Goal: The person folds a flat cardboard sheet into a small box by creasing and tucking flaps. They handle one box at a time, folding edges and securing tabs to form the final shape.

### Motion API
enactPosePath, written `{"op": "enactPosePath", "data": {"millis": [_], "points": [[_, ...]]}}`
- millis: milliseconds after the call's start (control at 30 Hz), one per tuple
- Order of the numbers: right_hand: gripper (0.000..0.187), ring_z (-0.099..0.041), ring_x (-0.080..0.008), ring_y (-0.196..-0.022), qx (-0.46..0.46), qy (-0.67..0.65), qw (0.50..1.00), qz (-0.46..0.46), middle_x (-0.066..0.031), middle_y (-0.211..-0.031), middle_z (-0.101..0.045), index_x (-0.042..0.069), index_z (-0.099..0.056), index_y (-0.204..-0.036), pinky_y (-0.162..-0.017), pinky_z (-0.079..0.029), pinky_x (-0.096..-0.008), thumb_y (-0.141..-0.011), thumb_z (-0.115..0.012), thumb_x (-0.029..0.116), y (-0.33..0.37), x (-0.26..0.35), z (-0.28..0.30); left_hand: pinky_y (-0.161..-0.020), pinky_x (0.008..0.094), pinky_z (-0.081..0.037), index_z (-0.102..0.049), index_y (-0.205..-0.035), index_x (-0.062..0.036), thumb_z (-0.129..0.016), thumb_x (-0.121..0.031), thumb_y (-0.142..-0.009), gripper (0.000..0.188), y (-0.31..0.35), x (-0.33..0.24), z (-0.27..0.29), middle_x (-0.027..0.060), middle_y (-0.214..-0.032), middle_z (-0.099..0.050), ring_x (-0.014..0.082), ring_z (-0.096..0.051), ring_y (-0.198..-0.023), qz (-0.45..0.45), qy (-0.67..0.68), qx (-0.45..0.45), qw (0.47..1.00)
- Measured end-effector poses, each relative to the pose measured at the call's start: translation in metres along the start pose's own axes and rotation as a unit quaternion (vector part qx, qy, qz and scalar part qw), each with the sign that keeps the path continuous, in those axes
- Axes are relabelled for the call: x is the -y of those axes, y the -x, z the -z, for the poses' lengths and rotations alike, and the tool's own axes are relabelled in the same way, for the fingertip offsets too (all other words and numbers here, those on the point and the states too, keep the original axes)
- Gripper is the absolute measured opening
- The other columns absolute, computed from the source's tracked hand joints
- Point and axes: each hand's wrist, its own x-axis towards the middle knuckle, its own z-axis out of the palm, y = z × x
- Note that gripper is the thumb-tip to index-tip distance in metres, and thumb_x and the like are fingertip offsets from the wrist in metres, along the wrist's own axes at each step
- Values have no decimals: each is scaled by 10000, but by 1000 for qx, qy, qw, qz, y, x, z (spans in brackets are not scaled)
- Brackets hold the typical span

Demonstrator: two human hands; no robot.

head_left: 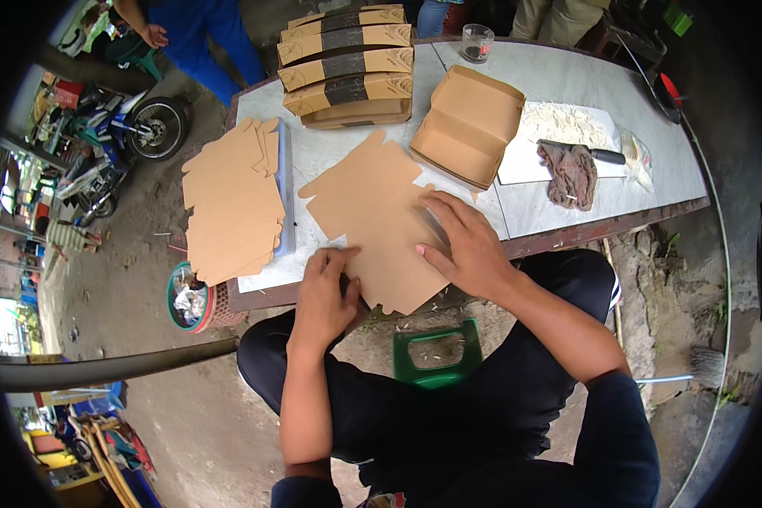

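A pale table (559, 74) with a dark edge is stretching across the upper half of the view, and the person is sitting at its near side. A motorbike (110, 135) is standing beyond, to the left, well apart from the table. A green stool (438, 377) is showing between the person's knees, and a basket (222, 310) is standing by the table's near left corner.

On the table, a stack of boxes (347, 66) with black bands is rising at the far side. A pile (233, 203) of flat cardboard is lying to the left. The sheet (381, 220), a single flat cut-out, is lying right in front of the person, between the pile and an open box (479, 97), with its near corner jutting past the table edge.

A white board (516, 169) is lying right of the box, bearing a pale crumbly heap (571, 121).

The right hand (474, 245) is resting on the sheet's right part, thumb and fingers apart. The left hand (326, 292) is touching the left edge with curled fingers; whether it is clamping cannot be told.

A brown cloth (570, 178) is lying by the dark-handled knife (608, 157). A glass (477, 42) is standing near the far edge.
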Motion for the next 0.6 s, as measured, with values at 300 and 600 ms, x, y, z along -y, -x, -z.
{"op": "enactPosePath", "data": {"millis": [300,600], "points": [[773,-572,-382,-1282,34,13,999,17,-210,-1425,-615,-25,-501,-1518,-1122,-448,-476,-847,-813,197,4,-3,-11,-1082,453,-504,-718,-1340,-83,-808,44,-778,584,12,16,3,122,-1368,-663,358,-603,-1270,-114,-32,-8,993],[692,-549,-345,-1326,44,65,996,48,-161,-1522,-588,-42,-579,-1462,-1140,-429,-451,-868,-797,238,7,-9,-16,-998,433,-542,-739,-1274,-58,-819,-58,-852,429,-1,12,-8,141,-1329,-676,345,-656,-1144,-168,19,-112,979]]}}
